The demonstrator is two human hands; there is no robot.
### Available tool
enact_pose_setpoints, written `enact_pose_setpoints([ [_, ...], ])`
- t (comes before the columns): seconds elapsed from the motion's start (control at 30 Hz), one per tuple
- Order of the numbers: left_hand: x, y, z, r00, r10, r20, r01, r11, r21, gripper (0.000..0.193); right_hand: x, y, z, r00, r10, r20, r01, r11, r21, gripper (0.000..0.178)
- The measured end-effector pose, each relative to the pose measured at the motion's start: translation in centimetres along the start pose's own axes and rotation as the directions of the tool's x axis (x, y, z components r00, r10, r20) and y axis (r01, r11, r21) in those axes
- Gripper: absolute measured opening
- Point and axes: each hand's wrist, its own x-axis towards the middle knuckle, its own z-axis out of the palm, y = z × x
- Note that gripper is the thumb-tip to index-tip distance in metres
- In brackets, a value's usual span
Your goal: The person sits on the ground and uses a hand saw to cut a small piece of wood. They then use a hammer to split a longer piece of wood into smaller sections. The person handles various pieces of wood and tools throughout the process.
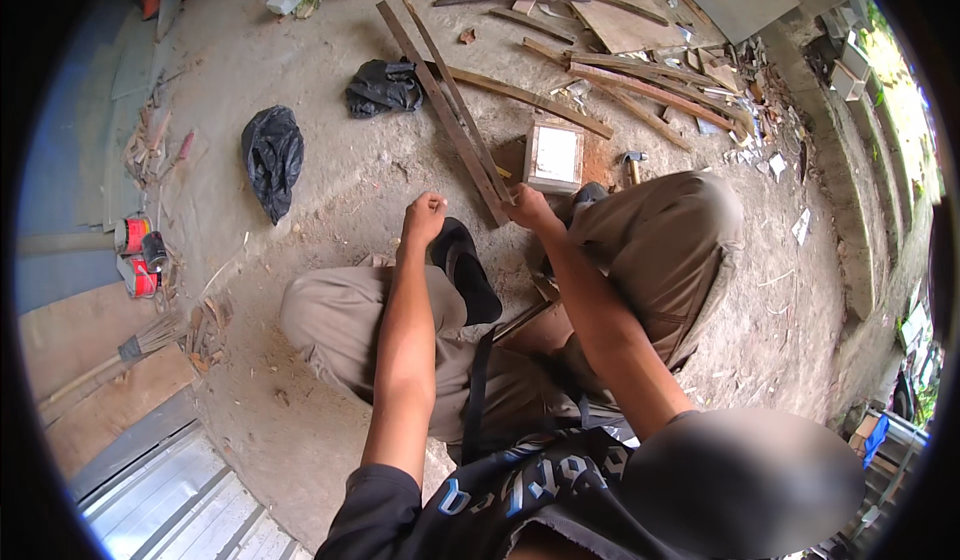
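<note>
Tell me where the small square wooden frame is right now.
In the head view the square wooden frame lies on the dirt floor just beyond the right hand, right of the long slats.

Bare concrete floor [330, 175], dusty, daylit. Scrap wood strips [640, 85] and a plywood sheet [625, 20] litter the far right edge. Two black plastic bags [272, 155] lie left of centre. Paint cans [135, 250] and a brush [140, 345] at left edge. Low concrete wall [850, 190] at right.
</note>
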Motion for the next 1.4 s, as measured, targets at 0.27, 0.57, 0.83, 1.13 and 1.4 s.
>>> enact_pose_setpoints([
  [0.27,3.0,-2.9,2.0,0.994,0.007,-0.113,-0.019,0.995,-0.098,0.024,3.8,0.2,5.3,0.979,-0.102,-0.179,0.107,0.994,0.017,0.072],
  [0.57,11.0,-1.8,9.8,0.961,-0.277,-0.012,0.23,0.82,-0.523,0.043,7.5,-1.0,5.3,0.979,0.173,0.108,-0.187,0.973,0.135,0.052],
  [0.83,13.9,-1.5,12.4,0.823,-0.482,0.301,0.53,0.46,-0.712,0.07,7.5,0.2,2.1,0.996,0.008,0.084,-0.025,0.979,0.204,0.043],
  [1.13,9.9,7.9,7.6,0.899,-0.437,0.013,0.26,0.511,-0.82,0.048,4.4,-1.6,0.8,0.995,0.058,-0.086,-0.021,0.922,0.387,0.034],
  [1.4,3.0,9.5,-1.3,0.874,-0.305,-0.377,-0.024,0.75,-0.661,0.05,3.0,-10.4,-7.8,0.977,-0.055,-0.207,0.18,0.738,0.651,0.038],
])
